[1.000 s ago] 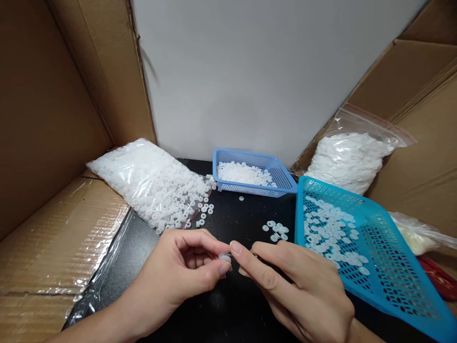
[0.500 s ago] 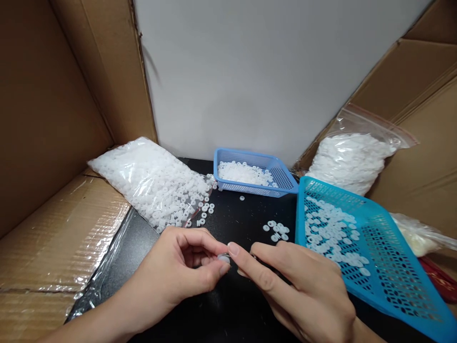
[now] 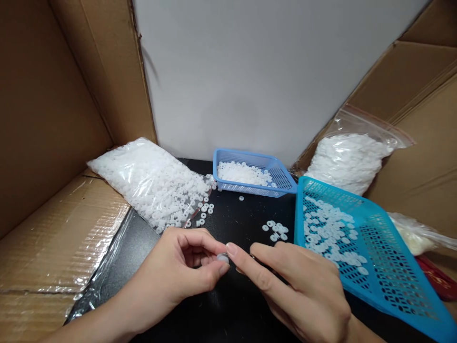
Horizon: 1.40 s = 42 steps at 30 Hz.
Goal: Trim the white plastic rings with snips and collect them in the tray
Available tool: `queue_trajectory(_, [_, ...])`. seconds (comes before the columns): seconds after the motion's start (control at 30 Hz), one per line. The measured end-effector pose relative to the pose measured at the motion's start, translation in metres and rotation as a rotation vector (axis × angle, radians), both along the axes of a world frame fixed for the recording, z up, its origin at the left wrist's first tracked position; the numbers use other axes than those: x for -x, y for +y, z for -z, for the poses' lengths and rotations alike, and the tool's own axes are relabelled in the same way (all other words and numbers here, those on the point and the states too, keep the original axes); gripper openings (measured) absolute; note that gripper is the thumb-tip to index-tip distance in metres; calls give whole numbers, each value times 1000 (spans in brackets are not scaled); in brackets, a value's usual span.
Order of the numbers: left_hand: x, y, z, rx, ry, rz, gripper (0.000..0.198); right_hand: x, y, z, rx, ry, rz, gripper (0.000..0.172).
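My left hand (image 3: 194,267) pinches a small, whitish plastic ring (image 3: 223,258) between thumb and index finger. My right hand (image 3: 294,286) meets it from the right, its index fingertip at the ring's edge. The right fingers are bent and closed; a small dark glint shows between them, but whatever they hold is mostly hidden. Just beyond the hands, several similar loose white rings (image 3: 274,229) lie on the black table (image 3: 235,214). To the right stands a turquoise basket (image 3: 371,233) with many more rings in it.
A clear bag of white rings (image 3: 150,183) lies at the left, some spilling from its mouth. At the back sits a blue basket (image 3: 285,183) with rings. A zip bag of white pieces (image 3: 350,159) leans at the right. Cardboard (image 3: 82,71) and a white panel (image 3: 250,71) enclose the table.
Almost nothing differs. Both hands keep their hold at the ring, with the right hand and its fingertip shifted very slightly to the left.
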<state>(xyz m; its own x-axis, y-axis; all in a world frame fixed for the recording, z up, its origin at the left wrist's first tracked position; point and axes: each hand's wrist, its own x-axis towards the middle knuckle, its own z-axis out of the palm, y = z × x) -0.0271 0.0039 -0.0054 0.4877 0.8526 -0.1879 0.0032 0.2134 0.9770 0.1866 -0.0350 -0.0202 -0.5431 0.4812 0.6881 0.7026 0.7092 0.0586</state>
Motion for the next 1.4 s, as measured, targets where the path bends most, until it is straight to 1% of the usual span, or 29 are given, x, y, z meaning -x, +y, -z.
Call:
queue_trajectory(0.1, [0, 0, 1, -11, -40, 7, 7, 3, 4, 4, 66, 181, -11, 33])
queue_trajectory(0.2, [1, 1, 2, -35, -34, 25, 12, 5, 9, 8, 159, 404, -33, 40])
queue_trajectory(0.27, [1, 1, 2, -51, -21, 32, 14, 6, 12, 9, 185, 483, -43, 42])
queue_trajectory(0.37, [2, 2, 3, -99, -25, 34, 18, 6, 13, 8, 186, 506, -52, 41])
queue_trajectory(0.47, [2, 4, 2, -155, -26, 34, 23, 6, 12, 7, 194, 544, -50, 33])
queue_trajectory(0.53, [1, 5, 2, -185, -20, 30, 25, 7, 10, 5, 244, 618, -30, 29])
queue_trajectory(0.63, [-1, 5, 3, -237, -9, 30, 27, 10, 8, 5, 369, 701, -20, 37])
queue_trajectory(0.67, [-1, 5, 3, -256, -5, 32, 28, 11, 8, 5, 405, 711, -32, 37])
queue_trajectory(0.77, [-2, 5, 5, -312, 23, 33, 28, 16, 11, 6, 447, 727, -81, 26])
queue_trajectory(0.87, [-2, 4, 4, -355, 54, 32, 25, 18, 12, 8, 413, 723, -131, 16])
queue_trajectory(0.97, [-3, 2, 4, -359, 73, 44, 20, 20, 12, 9, 417, 688, -193, 11])
queue_trajectory(1.03, [-5, 1, 5, -355, 100, 67, 18, 21, 12, 11, 432, 683, -207, 8])
queue_trajectory(1.1, [-7, -1, 7, -357, 118, 80, 19, 21, 14, 13, 427, 678, -167, 12])
queue_trajectory(1.27, [-7, 0, 7, -370, 102, 43, 21, 12, 24, 17, 375, 556, 52, 28])
queue_trajectory(1.33, [-6, 2, 7, -287, 69, 30, 18, 8, 27, 18, 377, 559, 96, 33])
queue_trajectory(1.37, [-5, 2, 7, -214, 42, 26, 16, 6, 27, 18, 382, 577, 104, 30])
queue_trajectory(1.4, [-4, 3, 7, -131, 12, 25, 14, 5, 27, 18, 390, 599, 104, 22])
